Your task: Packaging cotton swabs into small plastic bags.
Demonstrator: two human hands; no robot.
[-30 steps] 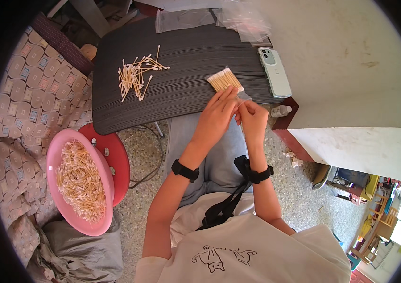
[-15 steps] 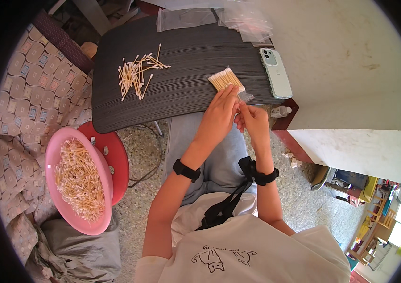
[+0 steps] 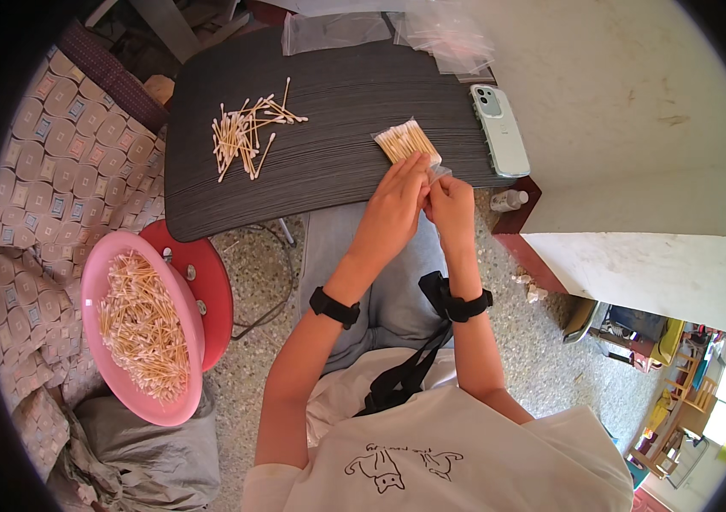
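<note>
A clear plastic bag of cotton swabs (image 3: pixel 406 140) lies at the near right edge of the dark table, its swabs side by side in a flat layer. My left hand (image 3: pixel 393 203) is closed on the bag's near end, fingertips over the swabs. Against it, my right hand (image 3: pixel 451 209) pinches the bag's mouth, where a bit of clear film shows above the fingers. Both thumbs are partly hidden. To the left, a loose pile of cotton swabs (image 3: pixel 245 135) is scattered on the table.
Clear plastic bags (image 3: pixel 448 38) lie along the far edge of the table (image 3: pixel 337 94). A pale green phone (image 3: pixel 502 132) rests at the right edge. Lower left, a pink basin (image 3: pixel 195 358) full of swabs stands on a red stool (image 3: pixel 218 282). A small bottle (image 3: pixel 509 200) is beside the wall.
My right hand has turned and drawn closer against my left, its fingers now more curled. The bag of swabs has shifted very slightly left.
</note>
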